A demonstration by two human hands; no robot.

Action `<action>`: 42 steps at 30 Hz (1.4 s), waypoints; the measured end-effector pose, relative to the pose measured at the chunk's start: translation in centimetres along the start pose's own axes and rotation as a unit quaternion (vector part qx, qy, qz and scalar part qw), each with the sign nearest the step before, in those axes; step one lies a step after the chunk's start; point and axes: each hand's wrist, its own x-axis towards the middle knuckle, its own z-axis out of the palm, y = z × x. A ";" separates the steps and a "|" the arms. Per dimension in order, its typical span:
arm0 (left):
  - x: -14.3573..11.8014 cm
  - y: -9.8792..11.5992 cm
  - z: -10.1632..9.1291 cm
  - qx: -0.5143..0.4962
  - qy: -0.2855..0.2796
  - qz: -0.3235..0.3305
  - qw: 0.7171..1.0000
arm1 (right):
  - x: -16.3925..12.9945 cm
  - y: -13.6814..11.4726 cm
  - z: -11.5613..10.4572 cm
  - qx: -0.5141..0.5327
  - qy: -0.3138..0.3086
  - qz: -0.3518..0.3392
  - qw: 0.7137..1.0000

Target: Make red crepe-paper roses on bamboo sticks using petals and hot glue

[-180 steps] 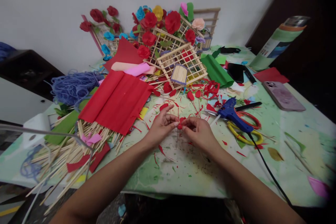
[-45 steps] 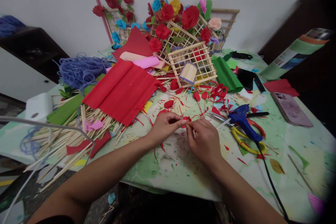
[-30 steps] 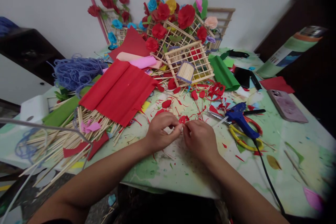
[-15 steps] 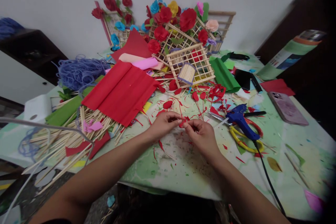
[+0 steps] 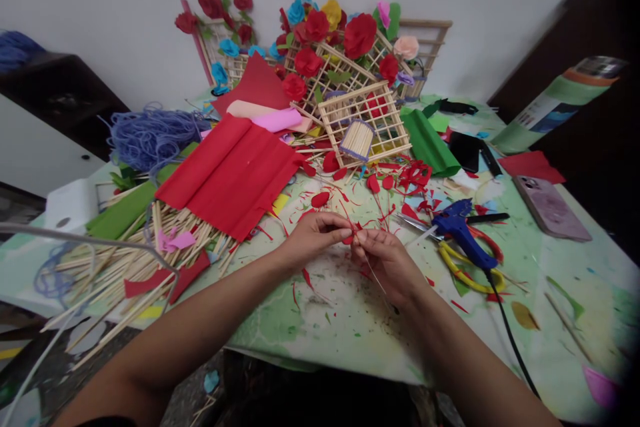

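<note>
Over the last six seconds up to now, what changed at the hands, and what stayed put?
Little moved. The left hand and right hand still pinch the small red paper piece between their fingertips. A thin stick now shows slanting down from it past the right hand, and the right wrist has turned slightly. The blue glue gun, red crepe sheet and phone lie as before.

Two hands, left hand (image 5: 311,240) and right hand (image 5: 387,260), meet over the surface (image 5: 350,320). One blue glue gun (image 5: 457,227), one phone (image 5: 553,199), one purple yarn tangle (image 5: 150,137), one large red paper sheet (image 5: 230,173), many sticks (image 5: 125,267).
</note>
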 end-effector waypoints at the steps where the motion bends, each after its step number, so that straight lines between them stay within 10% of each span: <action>1: 0.0 0.1 0.0 0.002 -0.001 -0.002 1.000 | 0.0 0.0 0.0 -0.004 -0.003 0.000 1.000; 26: 0.4 -0.6 -0.5 0.131 0.072 0.057 0.987 | -0.4 1.2 0.0 -0.144 -0.110 -0.049 0.982; 29: 0.6 -1.1 -0.4 0.089 0.090 0.012 0.992 | -0.4 0.9 -0.2 -0.292 -0.026 -0.145 0.945; 36: 0.1 -0.9 0.3 0.040 0.042 -0.022 0.998 | 0.0 0.6 -1.1 -0.575 0.116 -0.352 0.729; 39: 0.0 -0.9 0.2 0.055 0.045 -0.014 0.997 | 0.0 0.9 -1.1 -0.587 0.121 -0.358 0.717; 42: 0.0 -0.7 0.0 0.050 0.067 0.021 0.996 | 0.0 1.0 -1.0 -0.537 0.126 -0.335 0.763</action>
